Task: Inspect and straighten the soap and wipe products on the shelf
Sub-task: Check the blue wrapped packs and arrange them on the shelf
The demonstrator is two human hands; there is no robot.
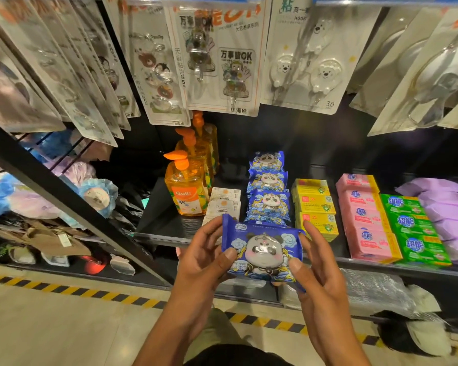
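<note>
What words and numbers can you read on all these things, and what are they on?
"Gall" and "3X": orange pump soap bottle.
"超能": green soap boxes and pink soap boxes.
"万事皆OK": hanging cartoon hook card.
"HOOK" and "30": hanging white bear hook card.
Blue panda wipe pack, gripped by left hand and right hand: print too blurred to read.
Yellow boxes: too small to read.

Person wears olive trousers and dark top.
</note>
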